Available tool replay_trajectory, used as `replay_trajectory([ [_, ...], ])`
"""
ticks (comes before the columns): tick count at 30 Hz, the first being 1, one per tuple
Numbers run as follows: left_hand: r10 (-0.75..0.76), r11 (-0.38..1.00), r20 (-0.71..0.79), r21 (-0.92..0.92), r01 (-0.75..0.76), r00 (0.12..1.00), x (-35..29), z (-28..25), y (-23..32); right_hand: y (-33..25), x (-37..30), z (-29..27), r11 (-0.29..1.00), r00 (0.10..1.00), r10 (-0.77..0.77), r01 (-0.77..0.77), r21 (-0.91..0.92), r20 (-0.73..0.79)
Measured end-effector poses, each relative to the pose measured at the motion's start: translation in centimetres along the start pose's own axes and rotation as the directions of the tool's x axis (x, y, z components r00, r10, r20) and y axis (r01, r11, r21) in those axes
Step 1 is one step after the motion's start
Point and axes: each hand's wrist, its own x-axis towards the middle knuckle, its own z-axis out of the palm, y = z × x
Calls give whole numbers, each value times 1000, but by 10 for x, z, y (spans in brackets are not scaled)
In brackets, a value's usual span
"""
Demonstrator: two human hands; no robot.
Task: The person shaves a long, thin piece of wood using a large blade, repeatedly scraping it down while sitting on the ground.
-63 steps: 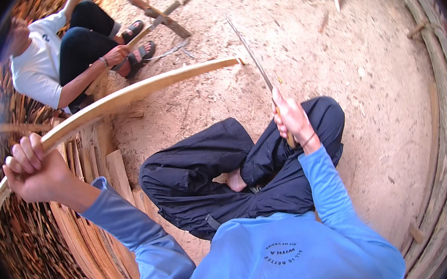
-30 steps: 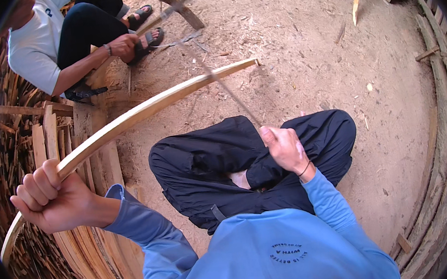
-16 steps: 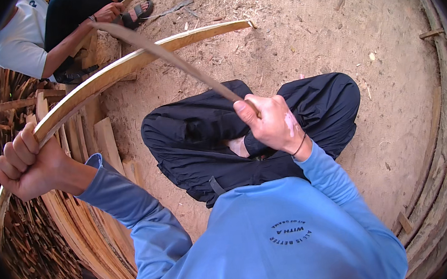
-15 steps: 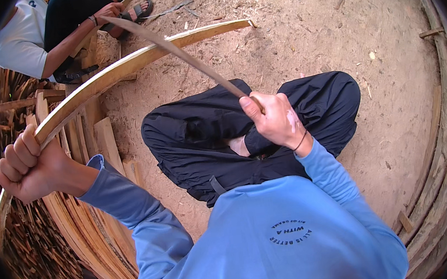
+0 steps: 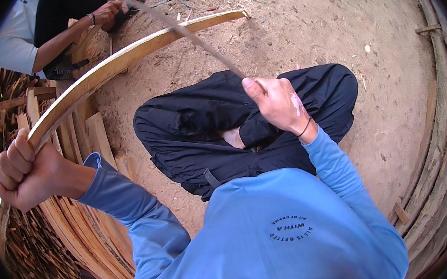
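Note:
A long pale wooden strip (image 5: 101, 73) slants from the left edge up to the far middle. My left hand (image 5: 27, 172) is closed around its near part, fingers wrapped over it. In my right hand (image 5: 279, 102) is what looks like a machete, a long narrow grey-brown blade (image 5: 206, 47). Its handle is hidden inside my fist. The blade crosses over the strip near the strip's far end; whether the two touch I cannot tell. My crossed legs in black trousers (image 5: 190, 126) lie below the blade.
Another person (image 5: 71, 41) sits at the far left, a hand on a piece of wood. Long boards (image 5: 90, 233) and a heap of split wood pieces (image 5: 35, 254) lie at my left. Rough timbers (image 5: 442, 172) line the right side. Wood chips are scattered over the dirt floor (image 5: 299, 30).
The blade now crosses the strip a little closer to its far end. My right hand has shifted slightly right and away from me. Both grips stay the same.

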Motion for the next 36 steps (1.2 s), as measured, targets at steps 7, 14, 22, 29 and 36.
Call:
replay_trajectory([
  [7,10,994,88,-112,0,996,7,20,-11,31,11,2,998,997,46,-43,53,-61],
  [14,-19,983,126,-180,42,992,7,12,-13,0,-9,-1,996,996,-85,84,-23,-33],
  [22,-6,986,85,-165,20,996,-2,18,-11,9,0,5,1000,999,-2,3,25,-43],
  [29,-32,982,102,-184,51,994,-3,20,-12,48,28,11,976,980,176,-186,-116,-93],
  [36,89,995,23,-45,-87,996,3,23,-13,23,5,2,998,999,45,-46,-33,-28],
])
